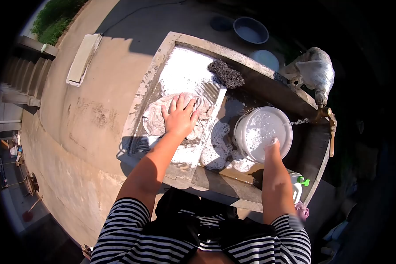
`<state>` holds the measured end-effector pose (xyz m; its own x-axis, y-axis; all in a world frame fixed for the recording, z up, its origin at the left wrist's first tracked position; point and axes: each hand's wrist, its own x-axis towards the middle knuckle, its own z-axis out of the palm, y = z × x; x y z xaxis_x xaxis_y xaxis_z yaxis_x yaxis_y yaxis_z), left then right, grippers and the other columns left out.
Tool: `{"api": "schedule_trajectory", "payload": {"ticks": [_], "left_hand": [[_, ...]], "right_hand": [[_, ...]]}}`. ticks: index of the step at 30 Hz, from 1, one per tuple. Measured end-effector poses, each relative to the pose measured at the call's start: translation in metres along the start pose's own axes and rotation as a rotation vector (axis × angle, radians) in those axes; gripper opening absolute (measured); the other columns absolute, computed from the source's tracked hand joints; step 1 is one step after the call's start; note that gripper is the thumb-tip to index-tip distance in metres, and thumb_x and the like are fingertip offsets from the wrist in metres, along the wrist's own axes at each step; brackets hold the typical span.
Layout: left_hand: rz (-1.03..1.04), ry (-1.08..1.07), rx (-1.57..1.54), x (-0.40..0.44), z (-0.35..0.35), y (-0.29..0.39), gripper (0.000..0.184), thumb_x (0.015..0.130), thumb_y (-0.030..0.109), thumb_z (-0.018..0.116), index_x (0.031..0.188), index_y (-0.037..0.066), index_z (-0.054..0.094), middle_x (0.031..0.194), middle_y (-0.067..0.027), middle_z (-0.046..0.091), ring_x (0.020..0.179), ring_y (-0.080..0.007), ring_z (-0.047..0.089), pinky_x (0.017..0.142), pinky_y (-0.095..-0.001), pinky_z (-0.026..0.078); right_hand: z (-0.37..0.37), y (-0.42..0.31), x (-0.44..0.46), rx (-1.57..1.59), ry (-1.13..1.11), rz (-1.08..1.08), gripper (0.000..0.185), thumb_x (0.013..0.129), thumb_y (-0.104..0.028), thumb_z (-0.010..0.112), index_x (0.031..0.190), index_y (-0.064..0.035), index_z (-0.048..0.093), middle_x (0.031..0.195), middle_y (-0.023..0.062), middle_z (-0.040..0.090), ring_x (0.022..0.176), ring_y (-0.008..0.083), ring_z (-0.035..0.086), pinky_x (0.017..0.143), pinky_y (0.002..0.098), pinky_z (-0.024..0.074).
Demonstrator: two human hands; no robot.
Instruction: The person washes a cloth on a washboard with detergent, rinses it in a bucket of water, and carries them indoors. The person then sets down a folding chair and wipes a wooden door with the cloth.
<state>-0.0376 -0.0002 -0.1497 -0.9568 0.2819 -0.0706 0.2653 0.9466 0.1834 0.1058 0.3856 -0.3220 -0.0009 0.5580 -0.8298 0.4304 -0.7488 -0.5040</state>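
Observation:
My left hand (180, 119) lies flat with its fingers spread on a wet, pale pinkish cloth (156, 116). That cloth is crumpled over the ribbed, foam-covered washboard side (176, 66) of a concrete sink (138, 99). In the deeper basin, a white bucket (240, 136) stands full of cloudy, sudsy water. My right hand (273, 144) dips into the bucket, and its fingers are hidden under the water. Water runs into the bucket from a brass tap (324, 112) at the right.
A dark scouring mesh (226, 74) lies near the divider at the back. Foam (218, 147) gathers beside the bucket. A wooden-handled brush (332, 136) hangs by the tap. A white bottle with a green top (297, 187) stands at the front right. Beyond the sink sits a basin (251, 31).

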Motion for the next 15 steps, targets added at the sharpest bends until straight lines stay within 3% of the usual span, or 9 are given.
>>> {"api": "schedule_trajectory", "payload": {"ticks": [2, 3, 5, 6, 8, 9, 11, 15], "left_hand": [[0.011, 0.006, 0.021, -0.001, -0.001, -0.001, 0.044, 0.09, 0.044, 0.041, 0.13, 0.027, 0.045, 0.142, -0.0093, 0.032, 0.131, -0.0276, 0.027, 0.104, -0.0568, 0.014], [-0.004, 0.012, 0.036, 0.0, -0.003, -0.001, 0.044, 0.09, 0.044, 0.041, 0.13, 0.027, 0.045, 0.142, -0.0093, 0.032, 0.131, -0.0276, 0.027, 0.104, -0.0568, 0.014], [0.018, 0.004, 0.021, 0.001, -0.004, 0.001, 0.044, 0.09, 0.044, 0.041, 0.13, 0.027, 0.045, 0.142, -0.0095, 0.032, 0.131, -0.0278, 0.028, 0.104, -0.0553, 0.015], [0.031, 0.044, 0.018, 0.001, 0.002, 0.0, 0.044, 0.09, 0.043, 0.04, 0.13, 0.026, 0.045, 0.141, -0.0097, 0.033, 0.131, -0.0277, 0.028, 0.105, -0.0527, 0.016], [0.034, 0.033, 0.031, -0.001, 0.001, -0.001, 0.045, 0.09, 0.043, 0.041, 0.131, 0.025, 0.044, 0.142, -0.0099, 0.032, 0.131, -0.0275, 0.027, 0.105, -0.0514, 0.016], [0.04, 0.038, 0.037, 0.001, 0.0, 0.0, 0.045, 0.09, 0.043, 0.041, 0.131, 0.025, 0.043, 0.142, -0.0101, 0.032, 0.132, -0.0273, 0.027, 0.105, -0.0502, 0.017], [0.048, 0.045, 0.022, 0.0, 0.006, -0.003, 0.046, 0.089, 0.042, 0.043, 0.132, 0.024, 0.043, 0.142, -0.0105, 0.031, 0.132, -0.0276, 0.027, 0.106, -0.0493, 0.016], [0.105, 0.036, 0.104, 0.001, 0.005, -0.007, 0.049, 0.088, 0.041, 0.044, 0.133, 0.024, 0.041, 0.142, -0.0112, 0.031, 0.132, -0.0277, 0.026, 0.107, -0.0483, 0.013]], "right_hand": [[0.011, 0.009, -0.02, 0.44, -0.231, -0.156, 0.021, 0.088, -0.02, 0.046, 0.081, -0.0082, 0.062, 0.076, 0.0037, 0.062, 0.073, 0.022, 0.06, 0.066, 0.0376, 0.0504], [0.023, 0.007, -0.037, 0.434, -0.25, -0.145, 0.021, 0.088, -0.02, 0.046, 0.081, -0.0082, 0.062, 0.076, 0.0037, 0.062, 0.073, 0.022, 0.06, 0.066, 0.0376, 0.0504], [0.041, -0.006, -0.084, 0.586, -1.207, 0.095, 0.023, 0.089, -0.023, 0.048, 0.088, -0.0056, 0.064, 0.089, 0.0101, 0.065, 0.083, 0.0254, 0.062, 0.072, 0.0405, 0.0517], [0.056, -0.015, -0.121, 0.439, -1.428, 0.275, 0.025, 0.089, -0.024, 0.048, 0.089, -0.004, 0.063, 0.094, 0.0136, 0.064, 0.088, 0.026, 0.061, 0.077, 0.0404, 0.0511], [0.088, -0.028, -0.207, 0.038, -1.603, 0.335, 0.028, 0.09, -0.025, 0.05, 0.097, -0.0002, 0.061, 0.103, 0.0174, 0.062, 0.097, 0.0266, 0.06, 0.083, 0.0392, 0.0493], [0.101, -0.029, -0.248, -0.212, -1.558, 0.206, 0.032, 0.089, -0.025, 0.051, 0.104, 0.0019, 0.059, 0.108, 0.0179, 0.06, 0.1, 0.0266, 0.058, 0.086, 0.0382, 0.0481], [0.121, -0.018, -0.312, -0.401, -1.531, 0.146, 0.033, 0.092, -0.024, 0.049, 0.11, 0.0027, 0.055, 0.108, 0.0166, 0.06, 0.099, 0.0243, 0.059, 0.087, 0.0361, 0.0476], [0.12, -0.02, -0.301, -0.174, -1.39, -0.048, 0.033, 0.094, -0.023, 0.045, 0.113, 0.0024, 0.052, 0.105, 0.0138, 0.061, 0.097, 0.0206, 0.059, 0.083, 0.0331, 0.049]]}}
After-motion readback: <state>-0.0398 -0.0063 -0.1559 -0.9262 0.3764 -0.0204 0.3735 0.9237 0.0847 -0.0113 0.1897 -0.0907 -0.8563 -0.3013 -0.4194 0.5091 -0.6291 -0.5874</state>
